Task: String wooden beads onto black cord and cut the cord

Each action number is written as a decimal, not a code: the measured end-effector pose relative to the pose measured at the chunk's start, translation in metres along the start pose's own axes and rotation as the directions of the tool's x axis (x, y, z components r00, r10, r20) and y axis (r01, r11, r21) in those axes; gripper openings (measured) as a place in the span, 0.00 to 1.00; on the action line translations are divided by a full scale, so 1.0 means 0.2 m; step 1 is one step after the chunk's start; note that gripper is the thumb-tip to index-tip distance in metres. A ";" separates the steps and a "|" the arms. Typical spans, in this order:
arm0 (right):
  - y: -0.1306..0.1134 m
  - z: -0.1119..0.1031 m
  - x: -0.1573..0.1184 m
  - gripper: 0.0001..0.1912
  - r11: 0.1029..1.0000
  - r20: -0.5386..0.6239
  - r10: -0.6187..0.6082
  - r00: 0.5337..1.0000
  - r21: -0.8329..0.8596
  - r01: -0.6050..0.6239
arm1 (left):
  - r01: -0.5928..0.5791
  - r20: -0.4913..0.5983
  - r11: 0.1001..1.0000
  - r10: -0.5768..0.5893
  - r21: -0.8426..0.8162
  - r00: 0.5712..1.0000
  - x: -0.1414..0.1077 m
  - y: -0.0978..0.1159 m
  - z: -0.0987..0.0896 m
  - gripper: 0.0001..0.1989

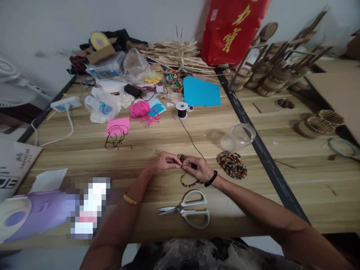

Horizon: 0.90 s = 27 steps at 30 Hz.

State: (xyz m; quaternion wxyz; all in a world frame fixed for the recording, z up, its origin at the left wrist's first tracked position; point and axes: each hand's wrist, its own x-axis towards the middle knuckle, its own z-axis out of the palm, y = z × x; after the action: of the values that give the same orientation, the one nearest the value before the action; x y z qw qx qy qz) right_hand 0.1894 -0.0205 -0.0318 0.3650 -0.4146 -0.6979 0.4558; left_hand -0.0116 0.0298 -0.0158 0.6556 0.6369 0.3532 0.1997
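My left hand (166, 162) and my right hand (198, 169) meet fingertip to fingertip, both pinched closed at a beaded string (189, 185) of small multicoloured beads. Part of that string loops below my fingers, and a small cluster of beads (181, 157) shows just behind them. A thin black cord (191, 139) runs from the black spool (182, 110) to my right hand. The exact spot between my fingertips is too small to make out. White-handled scissors (185, 209) lie partly spread on the table, nearer to me.
To the right, a coiled pile of beaded strands (232, 165) lies near a clear round container (239, 137). Pink yarn (140, 108), blue paper (201, 92) and a pink sheet with black cord (118, 127) lie farther back. Bamboo constructions (270, 75) stand at the back right.
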 end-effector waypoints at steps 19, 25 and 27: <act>0.00 0.01 0.00 0.07 0.995 -0.028 0.063 0.998 0.076 -0.061 | -0.004 0.016 1.000 0.004 0.012 1.000 -0.01 0.03 0.02 0.10; 0.00 0.01 0.00 0.07 0.994 -0.014 0.064 0.998 0.090 -0.063 | -0.006 -0.002 1.000 0.006 -0.016 1.000 -0.01 0.02 0.02 0.11; 0.00 0.01 0.00 0.07 0.994 -0.014 0.067 0.998 0.092 -0.066 | 0.000 0.000 1.000 0.000 -0.021 1.000 -0.01 0.02 0.01 0.11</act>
State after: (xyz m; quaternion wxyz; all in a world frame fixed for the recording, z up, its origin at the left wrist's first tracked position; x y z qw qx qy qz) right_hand 0.1881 -0.0214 -0.0318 0.3741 -0.4244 -0.6590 0.4956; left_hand -0.0098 0.0272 -0.0125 0.6623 0.6298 0.3511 0.2036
